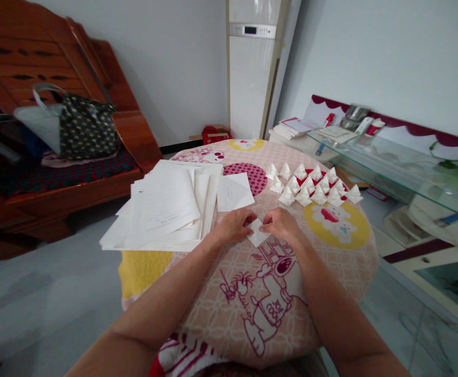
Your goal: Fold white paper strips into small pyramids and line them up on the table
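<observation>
Left hand [234,226] and right hand [281,224] close together, fingertips pinched on a small folded white paper [258,236], one hand at each side of it; paper sits between them, low over the table. Under the hands and forearms: pink patterned tablecloth [213,298], cartoon dog print [270,309] just nearer the body than the paper. Just beyond the left hand, a white paper square [235,192] lies flat, its near edge close to the knuckles. Left of that hand, a big messy paper stack [166,209], sheets fanned, some with print, takes up most of that side. Beyond and right of the right hand, folded paper pieces [303,197] stand in uneven rows, points up, filling the space there. Farther right of the hands, a glass shelf [401,175] with clutter on top; a pile of books [290,129] past the table's far edge. Far left, a wooden bench [36,57] with a dark patterned bag [87,125]. Straight ahead, farthest, a tall white cabinet unit [251,84] by the wall.
</observation>
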`<state>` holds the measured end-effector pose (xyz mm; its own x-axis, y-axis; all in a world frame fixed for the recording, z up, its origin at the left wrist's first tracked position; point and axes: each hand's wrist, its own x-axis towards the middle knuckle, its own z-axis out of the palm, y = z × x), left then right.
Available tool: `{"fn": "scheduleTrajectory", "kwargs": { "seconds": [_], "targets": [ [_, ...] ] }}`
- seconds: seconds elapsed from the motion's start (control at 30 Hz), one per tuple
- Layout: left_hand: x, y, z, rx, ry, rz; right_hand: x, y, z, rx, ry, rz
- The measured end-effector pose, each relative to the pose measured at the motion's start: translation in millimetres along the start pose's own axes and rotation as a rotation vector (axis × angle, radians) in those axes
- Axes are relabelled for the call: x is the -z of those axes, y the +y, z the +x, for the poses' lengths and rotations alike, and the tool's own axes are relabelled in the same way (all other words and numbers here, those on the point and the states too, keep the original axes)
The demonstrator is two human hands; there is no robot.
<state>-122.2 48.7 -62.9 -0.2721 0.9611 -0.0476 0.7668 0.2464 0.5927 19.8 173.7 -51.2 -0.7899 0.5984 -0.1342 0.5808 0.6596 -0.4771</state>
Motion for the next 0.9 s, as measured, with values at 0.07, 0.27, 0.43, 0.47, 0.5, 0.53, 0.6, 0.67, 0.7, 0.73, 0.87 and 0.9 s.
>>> {"fn": "scheduleTrajectory", "kwargs": {
  "seconds": [0.07, 0.27, 0.43, 0.47, 0.5, 0.53, 0.6, 0.67, 0.7, 0.73, 0.87, 0.9],
  "targets": [
    [0.1, 1.4, 0.2, 0.005, -0.004, 0.026, 0.7, -1.6, -1.1, -0.014, 0.004, -0.063],
    [3.0, 3.5, -0.7, 0.008, -0.017, -0.021, 0.3, 2.5, 0.3, -0.013, 0.004, 0.020],
    [2.5, -2.2, 1.4, -0.034, 0.033, -0.171, -4.7, 9.3, 4.2, 0.032, -0.031, 0.386],
    [2.0, -4.1, 2.3, -0.036, 0.052, -0.233, -6.4, 9.9, 5.1, 0.026, -0.044, 0.493],
    [1.4, -6.0, 3.3, -0.036, 0.073, -0.298, -8.0, 10.2, 5.9, 0.020, -0.047, 0.597],
    [0.7, -7.8, 4.1, -0.035, 0.091, -0.362, -9.3, 10.0, 6.7, 0.017, -0.037, 0.691],
    [-0.6, -10.6, 5.1, -0.022, 0.114, -0.486, -10.5, 8.8, 7.6, 0.016, 0.009, 0.845],
    [-1.5, -11.7, 5.0, 0.014, 0.116, -0.610, -9.8, 7.2, 7.5, 0.010, 0.056, 0.968],
    [-1.5, -11.6, 4.7, 0.044, 0.116, -0.674, -8.9, 6.5, 7.1, 0.001, 0.059, 1.016],
    [-1.2, -11.2, 4.3, 0.080, 0.122, -0.740, -7.9, 6.1, 6.5, -0.011, 0.044, 1.054],
    [2.5, -8.0, 2.9, 0.206, 0.163, -0.933, -5.7, 6.3, 4.3, -0.065, -0.109, 1.065],
    [3.6, -7.4, 2.7, 0.223, 0.163, -0.939, -6.1, 6.8, 4.4, -0.076, -0.118, 1.058]
  ]
}}
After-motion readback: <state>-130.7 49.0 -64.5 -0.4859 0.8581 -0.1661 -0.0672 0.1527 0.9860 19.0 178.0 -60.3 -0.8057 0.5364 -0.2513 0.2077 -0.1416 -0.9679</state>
